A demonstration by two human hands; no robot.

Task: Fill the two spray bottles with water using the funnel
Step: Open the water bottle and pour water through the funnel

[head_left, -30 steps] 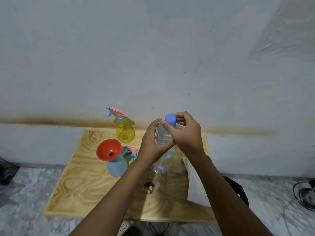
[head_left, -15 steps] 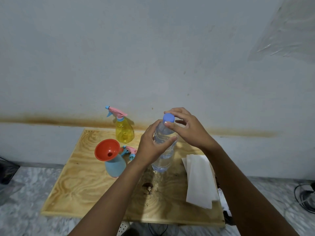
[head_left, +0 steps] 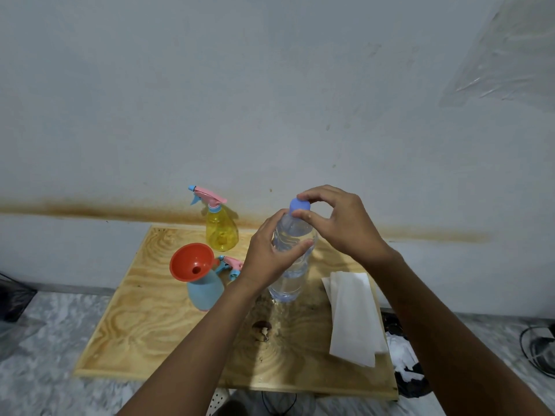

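We have the water bottle (head_left: 288, 283) upright on the plywood table (head_left: 144, 325), centre-right, just beside the blue spray bottle (head_left: 205, 291). Our left hand (head_left: 267, 253) wraps its upper body, fingers curled round, thumb across the front. Our right hand (head_left: 339, 226) pinches the blue cap (head_left: 299, 204) between thumb and fingertips, the other fingers arched loosely above.

The orange funnel (head_left: 192, 262) sits in the blue bottle's neck, tilted toward us. A pink sprayer head (head_left: 231, 264) lies just beside it. At the back, the yellow spray bottle (head_left: 221, 231) has its sprayer on.

Handling, our read: the clear bottle looks to hold plenty of water, so heavy-ish, thin-walled and soft. Squeeze hard with the cap off and water jumps out. Grip at the shoulder, firm not crushing, with the second hand low on the body when tipping. The funnel is light and loosely seated, and the blue bottle looks tippy, so pour slowly and steady it. A folded paper towel (head_left: 354, 313) lies at right for drips.
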